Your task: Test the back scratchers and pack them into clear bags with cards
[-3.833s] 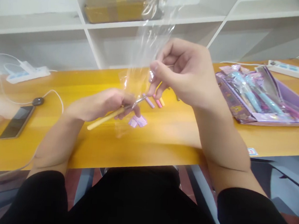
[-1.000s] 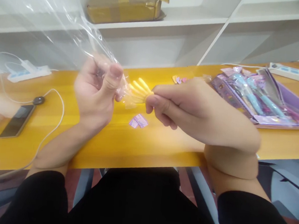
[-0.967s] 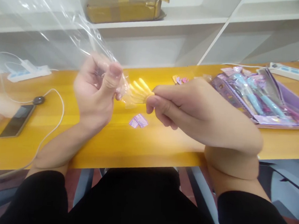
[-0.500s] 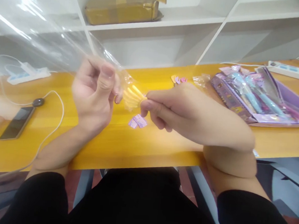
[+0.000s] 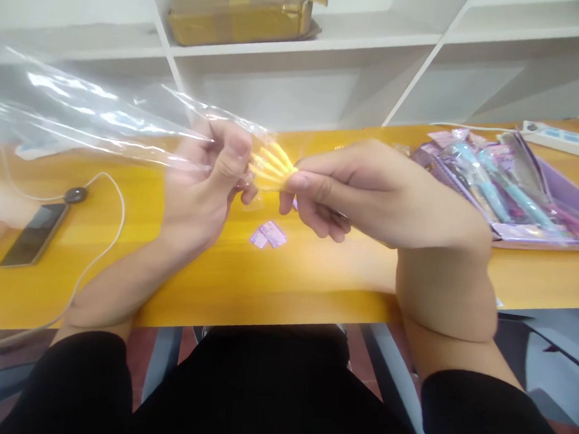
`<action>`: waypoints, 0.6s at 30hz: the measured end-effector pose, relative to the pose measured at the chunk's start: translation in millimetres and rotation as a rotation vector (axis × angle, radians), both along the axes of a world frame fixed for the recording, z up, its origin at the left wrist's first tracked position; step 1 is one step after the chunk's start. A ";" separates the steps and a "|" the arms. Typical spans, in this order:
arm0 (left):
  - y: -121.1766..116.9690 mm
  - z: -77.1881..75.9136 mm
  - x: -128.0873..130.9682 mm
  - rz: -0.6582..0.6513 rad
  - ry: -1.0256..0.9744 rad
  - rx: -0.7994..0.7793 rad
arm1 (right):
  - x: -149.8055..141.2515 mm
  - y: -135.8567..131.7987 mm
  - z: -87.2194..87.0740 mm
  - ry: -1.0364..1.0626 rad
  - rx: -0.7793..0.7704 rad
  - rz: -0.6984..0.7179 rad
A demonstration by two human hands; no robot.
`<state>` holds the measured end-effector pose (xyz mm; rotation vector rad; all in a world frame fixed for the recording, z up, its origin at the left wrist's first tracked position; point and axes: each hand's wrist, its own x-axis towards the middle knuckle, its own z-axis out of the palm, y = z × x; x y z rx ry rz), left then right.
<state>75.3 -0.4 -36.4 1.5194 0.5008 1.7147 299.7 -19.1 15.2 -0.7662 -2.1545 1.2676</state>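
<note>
My right hand pinches a yellow, fan-shaped piece with ridges by its narrow end between thumb and forefinger. The exact kind of this piece is unclear. Clear plastic film, apparently a long bag, is gripped in my left hand and stretches away to the left. The wide end of the yellow piece lies at the film, close to the left fingertips; whether it is inside or behind the film is hard to tell. Small purple printed cards lie on the table below the hands.
An open purple box with wrapped pens stands on the yellow table at right. A phone and a white cable with a black round part lie left. Power strips sit at both sides. A taped carton rests on the shelf.
Both hands have moved up slightly, the left one also to the right, and the yellow piece has risen with them. The plastic film has swung lower and now stretches more level to the left.
</note>
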 end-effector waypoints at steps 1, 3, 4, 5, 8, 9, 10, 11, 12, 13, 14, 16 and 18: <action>-0.4 0.5 -0.8 -0.005 0.013 -0.016 | 0.7 0.3 0.4 0.000 -0.007 0.007; -1.0 2.1 -2.9 -0.040 0.046 -0.034 | 1.8 1.3 1.1 -0.015 -0.003 0.018; -0.9 2.8 -4.2 -0.068 0.067 -0.033 | 2.2 1.8 1.6 -0.028 0.004 0.022; -0.7 3.3 -5.6 -0.095 0.090 -0.030 | 2.5 2.3 2.0 -0.041 0.013 0.023; 0.2 3.3 -9.3 -0.125 0.138 -0.026 | 3.4 3.5 3.4 -0.073 0.052 0.005; 0.3 3.0 -10.2 -0.124 0.144 -0.036 | 3.8 3.9 3.8 -0.081 0.065 -0.003; 0.1 2.9 -10.9 -0.124 0.143 -0.052 | 4.4 4.3 4.1 -0.087 0.079 -0.010; -0.2 2.8 -11.4 -0.134 0.141 -0.072 | 5.2 4.8 4.2 -0.090 0.093 -0.014; -0.5 3.0 -12.0 -0.152 0.141 -0.096 | 6.1 5.5 4.2 -0.095 0.105 -0.017; -0.8 3.3 -12.8 -0.175 0.147 -0.121 | 7.0 6.4 4.1 -0.102 0.116 -0.017; -0.9 3.7 -13.9 -0.198 0.155 -0.142 | 8.0 7.3 3.9 -0.108 0.125 -0.016; -0.5 4.4 -16.9 -0.231 0.186 -0.173 | 9.8 9.1 3.5 -0.121 0.136 -0.013; 0.6 4.3 -20.3 -0.233 0.219 -0.163 | 10.9 9.7 3.8 -0.127 0.143 -0.017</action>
